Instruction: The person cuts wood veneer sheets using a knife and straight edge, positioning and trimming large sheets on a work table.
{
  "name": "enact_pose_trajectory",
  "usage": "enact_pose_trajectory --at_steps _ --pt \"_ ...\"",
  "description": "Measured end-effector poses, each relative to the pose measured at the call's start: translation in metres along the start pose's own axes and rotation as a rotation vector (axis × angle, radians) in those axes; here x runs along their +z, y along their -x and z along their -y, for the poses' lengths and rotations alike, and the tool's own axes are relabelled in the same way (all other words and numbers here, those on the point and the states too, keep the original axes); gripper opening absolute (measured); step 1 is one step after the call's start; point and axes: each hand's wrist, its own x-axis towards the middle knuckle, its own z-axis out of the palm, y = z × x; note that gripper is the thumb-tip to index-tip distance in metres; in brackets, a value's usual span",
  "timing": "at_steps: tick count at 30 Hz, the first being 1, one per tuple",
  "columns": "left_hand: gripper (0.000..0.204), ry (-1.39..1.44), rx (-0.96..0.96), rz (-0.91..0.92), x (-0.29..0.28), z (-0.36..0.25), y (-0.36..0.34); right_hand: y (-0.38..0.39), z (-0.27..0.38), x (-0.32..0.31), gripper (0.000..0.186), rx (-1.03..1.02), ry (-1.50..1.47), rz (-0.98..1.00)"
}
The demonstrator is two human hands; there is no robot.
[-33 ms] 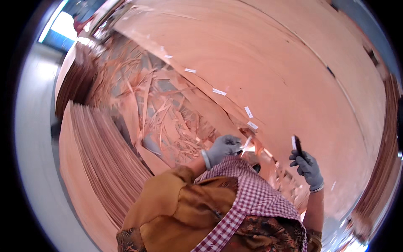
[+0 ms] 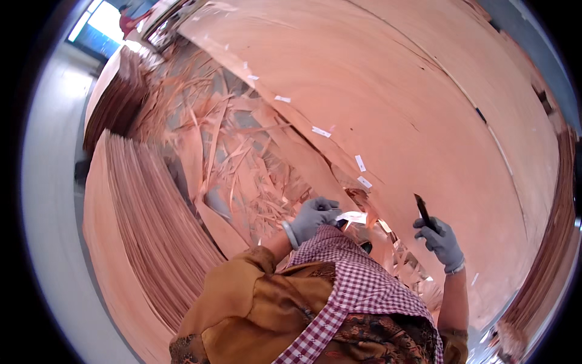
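Observation:
My left hand, in a grey glove, is closed on a small white paper strip, near the torn lower edge of the large pinkish veneer sheet. A dark object shows just beneath those fingers, too small to tell. My right hand, also gloved, grips a dark flat blade-like tool over the sheet, pointing up. Several white tape pieces lie along the sheet's split edge, which runs from the upper left down towards my hands.
Stacks of veneer stand at left, upper left and far right. A heap of veneer scraps covers the floor beside the sheet. A thin rod lies across the sheet. A person in red is at the upper left.
My left hand has shifted slightly left, with the white strip now lying more level in it. The white piece seen beside the tool in my right hand no longer shows there.

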Motion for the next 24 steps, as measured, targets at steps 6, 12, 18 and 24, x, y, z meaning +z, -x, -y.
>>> enact_pose_trajectory --at_steps 6,12,18,24 --pt "0.018 0.242 0.126 -0.220 -0.022 0.015 0.023 -0.051 0.029 0.017 0.027 -0.071 0.153 0.211" --pt "0.026 0.310 0.204 -0.173 -0.048 -0.007 -0.032 -0.131 0.053 0.080 0.028 -0.187 0.232 0.369" --pt "0.027 0.324 0.220 -0.051 -0.041 -0.027 -0.101 -0.167 0.087 0.122 0.028 -0.161 0.726 0.243" --pt "0.030 0.298 0.099 0.079 -0.023 -0.011 -0.108 -0.121 0.079 0.099 0.027 -0.022 0.902 0.186"
